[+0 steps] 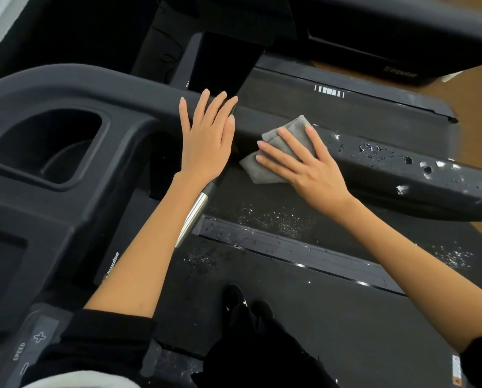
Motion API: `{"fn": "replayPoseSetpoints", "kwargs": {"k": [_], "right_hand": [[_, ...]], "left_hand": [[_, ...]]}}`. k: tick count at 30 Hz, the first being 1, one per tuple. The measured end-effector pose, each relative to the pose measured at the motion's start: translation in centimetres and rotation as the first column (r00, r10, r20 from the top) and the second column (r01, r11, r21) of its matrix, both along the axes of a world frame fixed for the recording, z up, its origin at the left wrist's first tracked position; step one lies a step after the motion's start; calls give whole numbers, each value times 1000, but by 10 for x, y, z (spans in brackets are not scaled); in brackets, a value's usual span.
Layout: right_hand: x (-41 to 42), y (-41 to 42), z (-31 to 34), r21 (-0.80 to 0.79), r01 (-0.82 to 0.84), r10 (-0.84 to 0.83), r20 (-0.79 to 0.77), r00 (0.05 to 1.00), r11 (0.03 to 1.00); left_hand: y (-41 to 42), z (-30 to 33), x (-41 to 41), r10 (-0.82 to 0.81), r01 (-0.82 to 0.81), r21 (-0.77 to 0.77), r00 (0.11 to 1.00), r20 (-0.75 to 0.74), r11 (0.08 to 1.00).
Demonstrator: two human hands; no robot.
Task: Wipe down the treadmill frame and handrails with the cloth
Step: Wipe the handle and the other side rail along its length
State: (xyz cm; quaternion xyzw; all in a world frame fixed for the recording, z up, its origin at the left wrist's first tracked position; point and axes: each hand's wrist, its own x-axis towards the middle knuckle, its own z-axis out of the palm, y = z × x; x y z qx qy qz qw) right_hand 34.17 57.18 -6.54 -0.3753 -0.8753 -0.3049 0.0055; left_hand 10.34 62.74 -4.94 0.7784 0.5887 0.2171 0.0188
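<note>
Straight fingers [279, 152] of our right hand [309, 169] press the grey cloth [273, 152] flat against the near side of the handrail [388, 169], gripping nothing. Nearest us, our shoes [248, 303] stand on the belt [346, 317], with the speed panel [30, 348] at the lower left. Just left of the cloth, our left hand [206, 141] lies flat and open on the rail's top, fingers together. Beyond, at the console's [66, 205] far left, sits a cup holder [49, 147]. White chips mark the rail's right end.

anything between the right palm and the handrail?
Yes: the folded grey cloth. The right hand presses it flat onto the handrail with straight fingers, seen in the head view.
</note>
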Motion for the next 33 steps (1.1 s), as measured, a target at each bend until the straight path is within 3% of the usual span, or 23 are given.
{"fn": "replayPoseSetpoints", "kwargs": {"k": [8,18,27,33], "right_hand": [[27,-11,6,-46,-3,3,-8,1000,999],[-16,12,9,-20,-68,67,-10,998,998],[34,-8,9,-26,-79,80,20,997,997],[22,4,5,-24,-108,108,-8,994,994]], "left_hand": [[-10,-5,5,5,-5,3,999,-32,1000],[-9,-5,2,-20,20,3,997,-77,1000],[-9,-5,1,-22,23,10,996,-87,1000],[-8,-6,3,-7,6,-3,994,-111,1000]]}}
